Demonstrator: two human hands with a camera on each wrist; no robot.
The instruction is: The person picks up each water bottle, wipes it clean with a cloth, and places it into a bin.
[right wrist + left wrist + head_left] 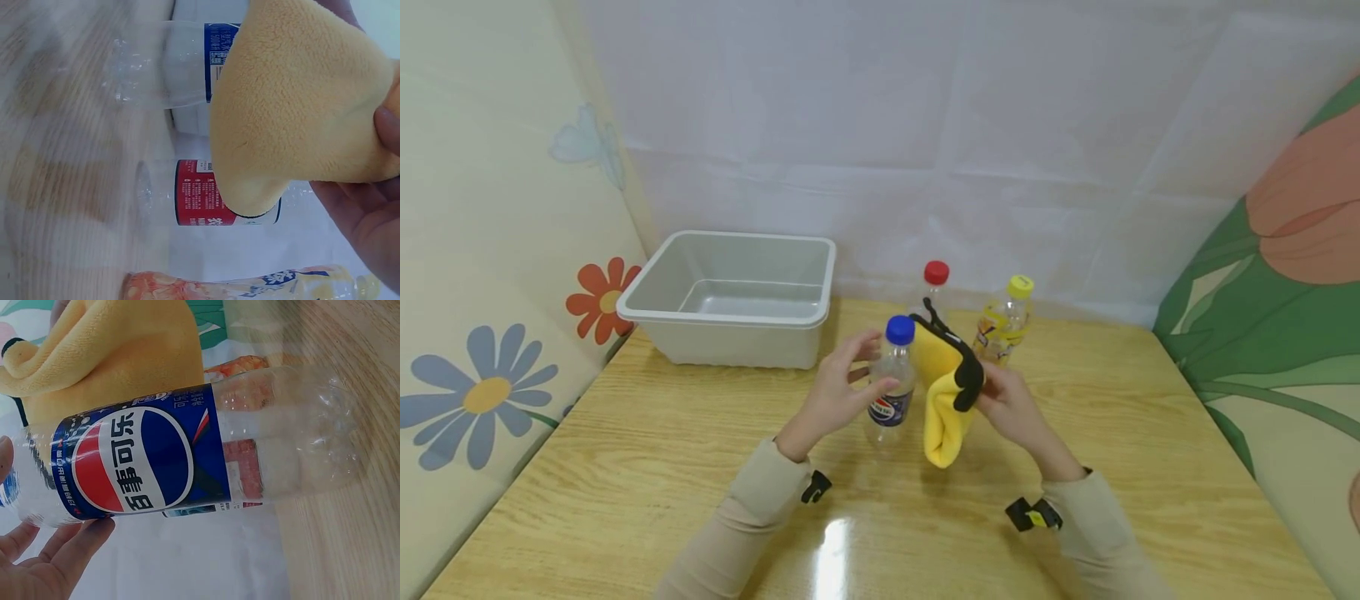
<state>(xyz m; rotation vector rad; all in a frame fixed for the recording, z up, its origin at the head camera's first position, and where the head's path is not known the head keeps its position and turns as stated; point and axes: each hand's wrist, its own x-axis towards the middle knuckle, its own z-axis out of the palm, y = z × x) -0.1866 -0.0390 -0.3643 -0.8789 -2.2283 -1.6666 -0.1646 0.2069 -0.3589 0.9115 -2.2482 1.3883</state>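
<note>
A clear Pepsi bottle with a blue cap [900, 330] and a blue label [144, 456] stands upright before me. My left hand [844, 387] holds it near the shoulder, thumb at the front and fingers at the far side. In my right hand [1009, 404] is a yellow plush cloth [945, 425] with a black edge and a small loop, pinched between thumb and fingers. The cloth hangs folded right beside the bottle. In the right wrist view, the plush cloth [294, 106] covers part of the Pepsi label.
Behind the cloth stands a red-capped bottle [936, 273] with a red label [200, 192]. A yellow-capped bottle [1003, 321] is just beyond my right hand. A grey plastic tub [737, 342] sits at the back left of the wooden table [647, 467], against a white sheet [865, 100].
</note>
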